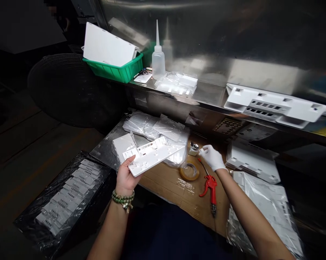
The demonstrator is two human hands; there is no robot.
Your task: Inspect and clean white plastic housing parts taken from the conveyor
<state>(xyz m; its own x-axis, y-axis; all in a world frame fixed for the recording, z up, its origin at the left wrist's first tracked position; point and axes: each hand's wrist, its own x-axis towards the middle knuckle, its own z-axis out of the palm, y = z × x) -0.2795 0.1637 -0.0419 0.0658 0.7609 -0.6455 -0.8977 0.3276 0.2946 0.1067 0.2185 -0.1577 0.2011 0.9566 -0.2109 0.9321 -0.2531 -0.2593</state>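
My left hand (127,177) is bare, with a beaded bracelet at the wrist. Its thumb and fingers grip the near left end of a white plastic housing (154,157), whose inner side with ribs and slots faces up. A white glove covers my right hand (212,157), fingers drawn together beside a small pot with a metal top (193,148); whatever they pinch is too small to make out. Below that hand lies a red air blow gun (211,186), its nozzle pointing toward the glove. A roll of tan tape (189,171) rests flat on the cardboard (173,191).
Bagged white parts (142,124) lie behind the housing, and more (263,206) at right. A black-lined box (71,195) holds several white parts. On the steel shelf (208,94) stand a green bin (114,70), a squeeze bottle (158,63) and a white panel (273,104). A fan (76,90) stands left.
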